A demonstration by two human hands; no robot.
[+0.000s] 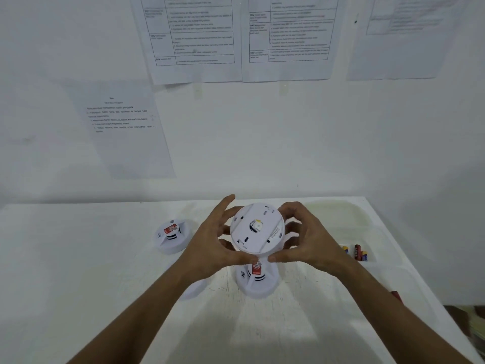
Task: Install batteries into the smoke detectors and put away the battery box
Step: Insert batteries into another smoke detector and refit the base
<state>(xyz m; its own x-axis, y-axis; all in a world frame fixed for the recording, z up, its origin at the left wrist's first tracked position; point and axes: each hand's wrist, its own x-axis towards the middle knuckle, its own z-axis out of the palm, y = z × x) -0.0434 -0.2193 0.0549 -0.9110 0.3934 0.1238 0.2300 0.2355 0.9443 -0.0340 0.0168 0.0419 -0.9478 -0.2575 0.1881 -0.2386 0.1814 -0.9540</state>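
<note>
White table (78,258) below wall papers (194,38): left hand (210,248) and right hand (307,243), fingers curled, grip raised smoke detector (257,228), underside facing the camera.

I am seeing a white smoke detector (257,227) with a small yellow and white spot in its middle. Two more white detectors (172,236) (257,281) are showing red stickers and black stripes. The batteries (358,253) near the desk's (78,258) right edge are looking red, yellow and blue. The desk is white.
</note>
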